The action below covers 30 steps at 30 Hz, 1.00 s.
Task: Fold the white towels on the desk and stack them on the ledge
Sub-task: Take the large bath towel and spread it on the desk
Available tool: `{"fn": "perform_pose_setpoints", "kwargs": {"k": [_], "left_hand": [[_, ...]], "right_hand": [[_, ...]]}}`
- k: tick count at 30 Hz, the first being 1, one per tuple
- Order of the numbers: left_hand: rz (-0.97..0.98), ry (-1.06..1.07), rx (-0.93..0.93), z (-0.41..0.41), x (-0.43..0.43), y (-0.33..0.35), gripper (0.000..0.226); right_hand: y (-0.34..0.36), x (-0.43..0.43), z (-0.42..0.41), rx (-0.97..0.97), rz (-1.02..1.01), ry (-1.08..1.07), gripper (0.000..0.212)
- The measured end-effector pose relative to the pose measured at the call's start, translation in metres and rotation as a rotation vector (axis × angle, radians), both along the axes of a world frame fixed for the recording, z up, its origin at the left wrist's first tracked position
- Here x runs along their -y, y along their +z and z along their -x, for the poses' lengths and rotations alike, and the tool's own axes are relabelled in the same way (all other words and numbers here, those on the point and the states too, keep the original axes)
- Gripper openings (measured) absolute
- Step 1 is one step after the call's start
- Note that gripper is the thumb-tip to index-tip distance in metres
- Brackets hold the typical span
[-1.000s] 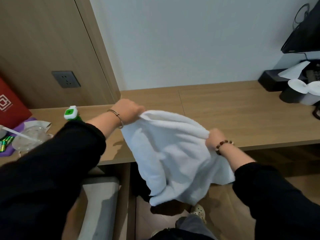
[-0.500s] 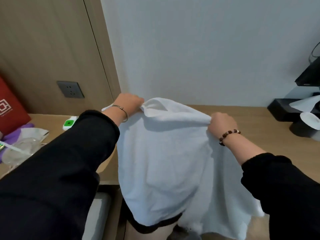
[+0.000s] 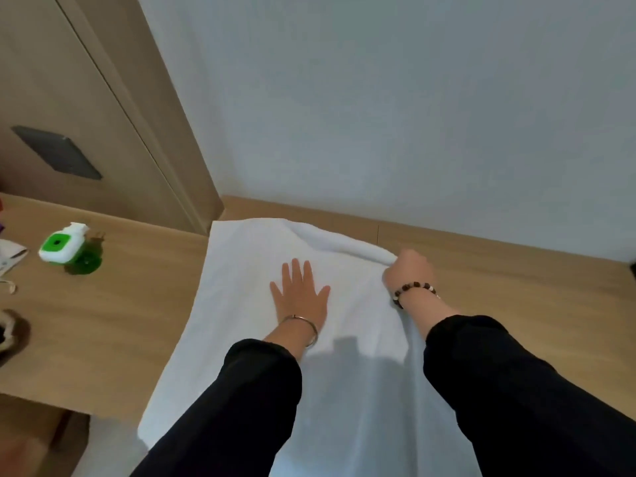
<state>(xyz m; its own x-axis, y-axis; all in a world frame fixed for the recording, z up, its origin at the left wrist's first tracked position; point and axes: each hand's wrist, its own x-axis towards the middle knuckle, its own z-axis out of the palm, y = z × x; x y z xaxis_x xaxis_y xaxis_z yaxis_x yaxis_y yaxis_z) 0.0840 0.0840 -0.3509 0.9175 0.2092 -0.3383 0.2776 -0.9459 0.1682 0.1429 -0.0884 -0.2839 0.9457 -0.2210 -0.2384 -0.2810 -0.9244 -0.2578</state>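
While half a second ago both hands were holding the towel (image 3: 247,304) in the air, it is now lying spread on the worktop (image 3: 120,321) at frame centre. The left hand (image 3: 299,297) is pressing it flat, fingers (image 3: 295,273) straight; the right hand (image 3: 409,270) is gripping its far right corner, so folding is likely starting.

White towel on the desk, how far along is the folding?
Done: the white towel lies spread on the desk, its near end hanging over the front edge. In hand: the left hand presses flat on it while the right hand grips its far corner. Left: no finished fold shows, and no stack is in view.
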Motion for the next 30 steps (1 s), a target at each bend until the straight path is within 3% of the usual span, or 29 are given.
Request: {"fn": "perform_pose_setpoints", "kwargs": {"k": [3,6,8,11,14,18,20,22,24,27,30], "left_hand": [[-0.116,-0.058,0.052,0.004,0.001,-0.018,0.063],[-0.098,-0.035,0.135,0.004,0.0,-0.021,0.059],[0.028,0.03,0.278,0.006,-0.002,-0.02,0.058],[0.36,0.157,0.568,0.013,-0.004,-0.012,0.059],[0.364,0.018,0.643,0.017,-0.005,-0.008,0.063],[0.154,-0.237,0.417,0.013,-0.003,-0.014,0.067],[0.128,-0.23,0.394,0.012,-0.003,-0.016,0.065],[0.137,-0.195,0.394,0.012,-0.003,-0.016,0.065],[0.133,-0.174,0.369,0.011,-0.002,-0.016,0.065],[0.11,-0.163,0.336,0.01,-0.001,-0.015,0.064],[0.093,-0.177,0.328,0.01,-0.001,-0.014,0.073]], "right_hand": [[-0.015,0.007,0.002,0.052,-0.002,0.071,0.02],[-0.009,0.007,0.018,0.263,0.004,0.33,0.021],[-0.004,0.007,0.038,0.315,-0.066,0.598,0.015],[-0.003,0.006,0.067,0.065,-0.097,0.833,0.026],[-0.005,0.006,0.069,-0.046,-0.132,0.831,0.031],[0.002,0.008,0.039,-0.083,-0.399,0.486,0.034],[0.006,0.017,0.02,-0.112,-0.273,0.333,0.03],[0.009,0.028,0.007,-0.229,-0.041,0.432,0.016],[0.01,0.036,0.005,-0.394,0.064,0.573,0.009],[0.002,0.041,0.014,-0.516,0.014,0.58,0.046],[-0.01,0.038,0.031,-0.477,0.103,0.649,0.06]]}}
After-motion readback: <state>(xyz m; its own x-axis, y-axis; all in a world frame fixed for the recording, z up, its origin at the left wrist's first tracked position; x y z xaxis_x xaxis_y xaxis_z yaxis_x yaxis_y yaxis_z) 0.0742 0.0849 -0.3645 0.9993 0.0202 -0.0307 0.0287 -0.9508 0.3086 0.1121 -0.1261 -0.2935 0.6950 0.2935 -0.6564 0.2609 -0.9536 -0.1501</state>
